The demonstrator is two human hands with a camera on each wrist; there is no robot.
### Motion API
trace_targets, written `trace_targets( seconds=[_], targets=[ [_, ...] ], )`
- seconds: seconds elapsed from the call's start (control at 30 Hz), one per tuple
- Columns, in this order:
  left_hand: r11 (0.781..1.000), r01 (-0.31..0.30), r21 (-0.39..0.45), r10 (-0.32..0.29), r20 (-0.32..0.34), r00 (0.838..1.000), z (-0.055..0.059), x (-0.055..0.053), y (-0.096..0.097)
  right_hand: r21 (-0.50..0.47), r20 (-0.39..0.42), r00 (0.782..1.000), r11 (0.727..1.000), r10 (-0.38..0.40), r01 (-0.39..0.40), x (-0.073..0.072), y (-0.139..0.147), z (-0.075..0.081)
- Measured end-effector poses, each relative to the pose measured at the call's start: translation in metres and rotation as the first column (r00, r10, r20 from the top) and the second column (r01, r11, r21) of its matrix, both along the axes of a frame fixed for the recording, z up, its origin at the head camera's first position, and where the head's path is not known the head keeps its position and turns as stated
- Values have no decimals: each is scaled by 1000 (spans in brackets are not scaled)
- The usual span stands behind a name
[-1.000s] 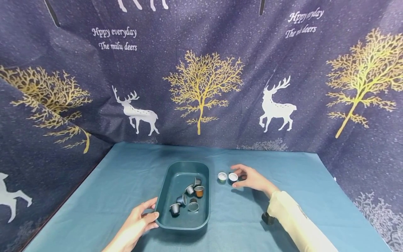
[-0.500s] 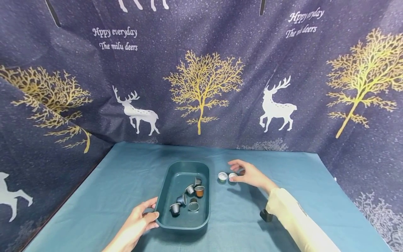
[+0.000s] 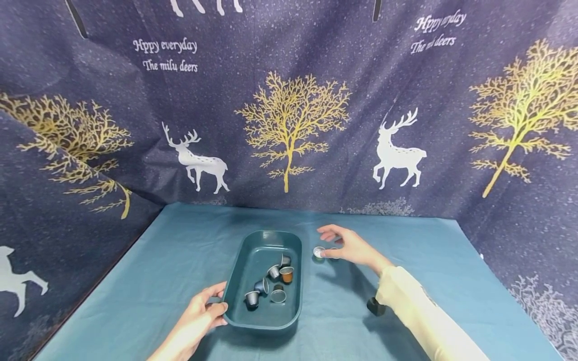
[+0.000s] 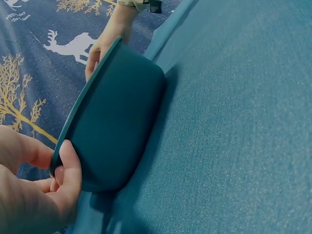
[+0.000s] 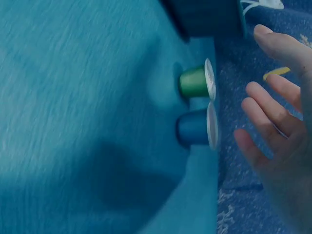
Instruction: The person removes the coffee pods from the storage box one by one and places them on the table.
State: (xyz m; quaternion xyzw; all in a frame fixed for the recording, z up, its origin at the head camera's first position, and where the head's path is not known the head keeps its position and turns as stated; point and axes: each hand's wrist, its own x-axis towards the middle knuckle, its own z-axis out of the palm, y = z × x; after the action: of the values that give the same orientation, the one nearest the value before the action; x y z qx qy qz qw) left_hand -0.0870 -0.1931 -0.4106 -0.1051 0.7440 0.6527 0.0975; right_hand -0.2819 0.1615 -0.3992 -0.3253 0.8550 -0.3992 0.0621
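Note:
My left hand pinches the near left rim of a deep teal plastic bin, thumb on one side and fingers on the other in the left wrist view. Inside the bin lie several coffee capsules, among them an orange one and a dark blue one. Right of the bin, a green capsule and a blue capsule stand side by side, silver lids up. My right hand hovers over them with fingers spread and nothing held, partly covering the blue one in the head view.
A teal cloth covers the table. Behind it hangs a dark blue curtain printed with deer and golden trees. A small black object sits at the right sleeve's cuff.
My right hand has risen off the blue capsule and shifted left, toward the green one. Both capsules stay in place. The left hand keeps its grip on the bin, which stays still.

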Motion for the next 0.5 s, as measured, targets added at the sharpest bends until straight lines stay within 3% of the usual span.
trace_targets(
  seconds=[0.5],
  targets=[
    [1000, 10, 6, -9, -11, 1000, 0, 0, 1, 68, -73, 994, 995, 83, -78, 8, -33, 32]
  ],
)
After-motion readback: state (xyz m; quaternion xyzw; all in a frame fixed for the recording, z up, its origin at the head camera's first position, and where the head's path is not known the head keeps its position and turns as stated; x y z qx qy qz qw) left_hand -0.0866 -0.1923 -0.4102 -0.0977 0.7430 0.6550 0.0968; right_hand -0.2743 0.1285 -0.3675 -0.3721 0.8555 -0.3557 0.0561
